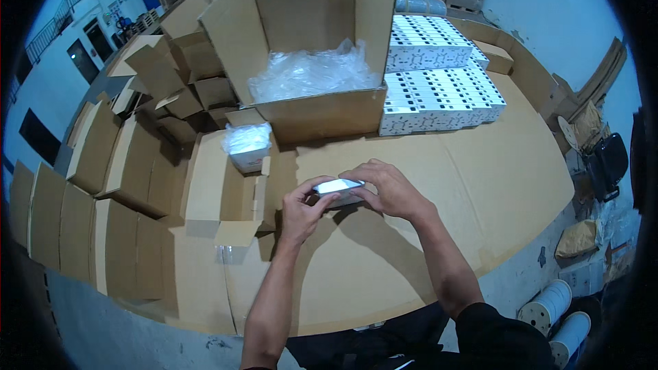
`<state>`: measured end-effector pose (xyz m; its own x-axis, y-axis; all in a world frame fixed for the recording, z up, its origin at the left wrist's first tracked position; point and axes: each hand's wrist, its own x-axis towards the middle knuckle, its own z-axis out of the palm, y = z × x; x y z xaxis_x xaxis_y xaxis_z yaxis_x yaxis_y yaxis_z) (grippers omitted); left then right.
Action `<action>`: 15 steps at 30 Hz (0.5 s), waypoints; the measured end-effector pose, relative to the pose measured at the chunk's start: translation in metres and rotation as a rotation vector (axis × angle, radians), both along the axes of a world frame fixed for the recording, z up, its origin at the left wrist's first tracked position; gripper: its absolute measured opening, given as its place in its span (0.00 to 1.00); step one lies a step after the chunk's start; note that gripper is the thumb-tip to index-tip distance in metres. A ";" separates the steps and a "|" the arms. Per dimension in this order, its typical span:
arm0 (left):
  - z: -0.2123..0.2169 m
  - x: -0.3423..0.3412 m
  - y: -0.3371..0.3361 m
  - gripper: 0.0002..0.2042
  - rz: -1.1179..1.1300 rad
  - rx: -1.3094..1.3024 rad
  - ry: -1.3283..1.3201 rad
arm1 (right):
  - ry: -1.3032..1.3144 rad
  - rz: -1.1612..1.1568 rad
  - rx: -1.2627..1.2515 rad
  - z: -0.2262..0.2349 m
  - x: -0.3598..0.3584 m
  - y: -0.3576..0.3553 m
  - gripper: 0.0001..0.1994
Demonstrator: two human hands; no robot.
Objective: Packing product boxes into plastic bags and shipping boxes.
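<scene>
Above the middle of the cardboard-covered table, a small white box [340,187] with a shiny top sits between my two hands. My left hand [301,210] grips its left end, thumb on the near side. The fingers of my right hand [392,190] close on its right end. Just left of my hands stands an open brown carton [264,200]. At its far end is a white box in clear bubble wrap [247,144]. My fingers cover both ends of the small box.
Ahead stands a large open carton [329,113] filled with clear plastic bags [315,72]. Stacked white patterned boxes [439,99] lie to its right. Several empty brown cartons [137,171] crowd the left side. Beyond the right table edge are a black chair [606,164] and white spools [546,305].
</scene>
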<state>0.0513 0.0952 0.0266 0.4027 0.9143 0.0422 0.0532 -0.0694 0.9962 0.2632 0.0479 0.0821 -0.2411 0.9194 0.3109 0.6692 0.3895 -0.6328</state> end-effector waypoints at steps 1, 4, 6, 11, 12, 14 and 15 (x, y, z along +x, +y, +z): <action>-0.003 0.000 0.001 0.15 -0.006 -0.003 -0.012 | -0.103 -0.009 -0.005 0.006 -0.003 -0.002 0.14; -0.011 0.003 -0.002 0.15 0.006 0.056 -0.163 | -0.224 0.006 -0.050 0.016 -0.010 0.001 0.14; -0.012 0.001 -0.005 0.16 0.012 0.116 -0.106 | -0.239 0.031 -0.033 0.017 -0.008 0.005 0.14; -0.009 -0.008 -0.025 0.28 0.106 0.235 0.179 | -0.275 0.089 -0.050 0.027 -0.004 0.016 0.14; -0.014 -0.012 -0.032 0.32 0.138 0.315 0.206 | -0.259 0.048 -0.063 0.028 -0.004 0.019 0.14; -0.016 -0.024 -0.051 0.38 0.116 0.330 0.302 | -0.244 0.008 -0.079 0.033 -0.005 0.023 0.14; -0.020 -0.034 -0.062 0.37 0.093 0.450 0.393 | -0.229 -0.020 -0.039 0.040 -0.012 0.025 0.15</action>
